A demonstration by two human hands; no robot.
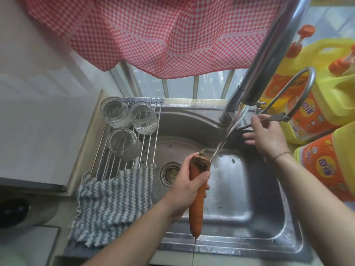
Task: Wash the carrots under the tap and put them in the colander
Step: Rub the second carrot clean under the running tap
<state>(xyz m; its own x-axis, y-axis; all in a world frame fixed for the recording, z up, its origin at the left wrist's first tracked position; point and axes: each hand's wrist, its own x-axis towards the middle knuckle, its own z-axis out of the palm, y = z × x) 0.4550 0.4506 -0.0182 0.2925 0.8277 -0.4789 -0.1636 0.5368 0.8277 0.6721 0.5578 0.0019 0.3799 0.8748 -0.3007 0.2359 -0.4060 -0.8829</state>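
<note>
Carrot held under running tap water

Carrot (196, 198), leaf end up, is grasped around its upper half by the left hand (189, 184) above the steel sink (240, 198); the stream from the tap (269, 54) strikes its dirty crown. Right hand (266, 135) rests on the tap lever (272, 118), fingers spread and loose. Three glass jars (126, 127) sit inverted on the roll-up drying rack (149, 150), beside a striped dishcloth (115, 196)

The carrot (196, 204) middle is hidden inside the left hand (189, 186).
</note>
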